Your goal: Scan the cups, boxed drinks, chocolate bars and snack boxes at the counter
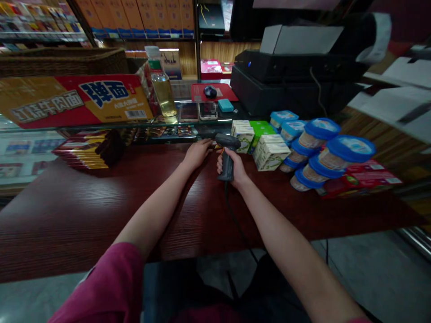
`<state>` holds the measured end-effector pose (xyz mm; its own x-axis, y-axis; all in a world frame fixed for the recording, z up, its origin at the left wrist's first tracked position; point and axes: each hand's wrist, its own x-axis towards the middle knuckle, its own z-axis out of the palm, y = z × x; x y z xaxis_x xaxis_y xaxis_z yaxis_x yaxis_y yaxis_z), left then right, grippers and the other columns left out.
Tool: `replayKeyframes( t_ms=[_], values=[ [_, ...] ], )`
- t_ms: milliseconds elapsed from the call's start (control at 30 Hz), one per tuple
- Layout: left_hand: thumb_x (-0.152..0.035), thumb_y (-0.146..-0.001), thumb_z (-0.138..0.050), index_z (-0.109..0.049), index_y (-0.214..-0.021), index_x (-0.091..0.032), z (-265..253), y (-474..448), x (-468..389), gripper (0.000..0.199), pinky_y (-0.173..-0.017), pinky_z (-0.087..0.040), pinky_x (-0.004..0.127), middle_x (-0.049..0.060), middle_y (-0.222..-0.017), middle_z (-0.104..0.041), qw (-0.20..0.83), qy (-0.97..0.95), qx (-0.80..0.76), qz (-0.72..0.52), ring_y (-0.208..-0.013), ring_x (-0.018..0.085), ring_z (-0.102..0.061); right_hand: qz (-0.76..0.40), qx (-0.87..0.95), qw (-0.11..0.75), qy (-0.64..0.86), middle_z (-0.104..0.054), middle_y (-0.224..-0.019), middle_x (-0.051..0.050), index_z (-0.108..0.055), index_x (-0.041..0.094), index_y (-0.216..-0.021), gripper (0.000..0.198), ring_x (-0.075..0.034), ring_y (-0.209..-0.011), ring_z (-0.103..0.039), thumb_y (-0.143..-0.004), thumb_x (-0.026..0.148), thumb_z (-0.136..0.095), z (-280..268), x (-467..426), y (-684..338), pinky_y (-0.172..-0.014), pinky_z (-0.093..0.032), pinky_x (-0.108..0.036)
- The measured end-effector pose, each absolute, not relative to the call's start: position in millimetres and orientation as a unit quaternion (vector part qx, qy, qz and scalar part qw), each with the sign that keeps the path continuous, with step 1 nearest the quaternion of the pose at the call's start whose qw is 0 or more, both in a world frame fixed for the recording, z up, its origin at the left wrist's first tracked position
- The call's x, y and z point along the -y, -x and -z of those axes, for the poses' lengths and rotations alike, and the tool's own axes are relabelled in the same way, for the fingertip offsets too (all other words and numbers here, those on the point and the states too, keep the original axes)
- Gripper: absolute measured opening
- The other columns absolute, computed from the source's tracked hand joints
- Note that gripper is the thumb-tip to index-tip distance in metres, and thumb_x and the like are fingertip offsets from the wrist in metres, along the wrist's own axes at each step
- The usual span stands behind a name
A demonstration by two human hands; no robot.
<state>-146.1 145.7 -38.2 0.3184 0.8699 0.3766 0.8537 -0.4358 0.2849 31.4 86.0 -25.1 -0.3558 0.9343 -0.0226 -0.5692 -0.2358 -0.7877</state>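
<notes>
The right hand's [236, 169] fingers are gripping the scanner [226, 168] over the worktop [198, 224]; whether the left hand's [197, 154] are holding the small item [217, 146] beside it, I cannot tell. Scanning seems to be underway, next calling for steady aim.

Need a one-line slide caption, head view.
Right hand grips a corded barcode scanner above a reddish-brown counter; left hand nearby, blue-lidded tubs stacked to the right.

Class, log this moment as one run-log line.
right hand: gripping scanner | left hand: beside scanner, hold unclear | right side: cartons, blue-lidded tubs
</notes>
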Motion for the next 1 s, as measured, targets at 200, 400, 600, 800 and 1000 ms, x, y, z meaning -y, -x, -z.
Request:
replayKeyframes(
  t_ms=[200,400,600,800,1000],
  values=[
    [-0.019,-0.102,-0.052,-0.07,-0.129,-0.018,26,147,-130,0.032,-0.104,-0.052,0.036,0.016,-0.13,-0.073,-0.044,-0.802,-0.563,-0.195,-0.123,0.028,-0.068,-0.74,0.376,0.5,0.246,-0.055,-0.054,0.006,-0.062,0.019,-0.09,0.034,-0.011,-0.041,-0.047,-0.082,0.05,-0.073,25,-89,-26,-0.041,-0.042,-0.025],
    [-0.028,-0.107,-0.044,-0.073,-0.116,-0.017,25,176,-110,0.032,-0.09,-0.052,0.03,0.012,-0.11,-0.078,-0.007,-0.673,-0.641,-0.368,-0.102,0.024,-0.072,-0.762,0.39,0.465,0.228,-0.055,-0.055,0.005,-0.062,0.019,-0.092,0.032,-0.011,-0.041,-0.045,-0.085,0.049,-0.069,14,-74,-36,-0.038,-0.035,-0.023],
    [-0.031,-0.101,-0.053,-0.079,-0.107,-0.018,35,212,-84,0.03,-0.089,-0.052,0.027,0.007,-0.107,-0.081,0.117,-0.596,-0.641,-0.469,-0.097,0.022,-0.072,-0.794,0.426,0.369,0.225,-0.056,-0.054,0.005,-0.062,0.019,-0.09,0.032,-0.011,-0.04,-0.044,-0.087,0.05,-0.067,11,-57,-29,-0.035,-0.033,-0.021],
    [-0.032,-0.1,-0.053,-0.08,-0.105,-0.017,32,213,-73,0.031,-0.085,-0.052,0.028,0.008,-0.103,-0.081,0.108,-0.597,-0.642,-0.469,-0.092,0.022,-0.072,-0.771,0.434,0.37,0.283,-0.06,-0.055,0.003,-0.063,0.019,-0.088,0.034,-0.011,-0.038,-0.049,-0.083,0.051,-0.074,19,-46,-12,-0.034,-0.036,-0.021],
    [-0.035,-0.102,-0.052,-0.078,-0.087,-0.017,33,213,-78,0.035,-0.076,-0.051,0.027,0.009,-0.086,-0.079,0.084,-0.599,-0.668,-0.433,-0.08,0.021,-0.07,-0.761,0.434,0.398,0.273,-0.059,-0.054,0.003,-0.065,0.018,-0.087,0.035,-0.01,-0.037,-0.046,-0.082,0.051,-0.074,17,-44,-12,-0.033,-0.035,-0.022]
  ],
)
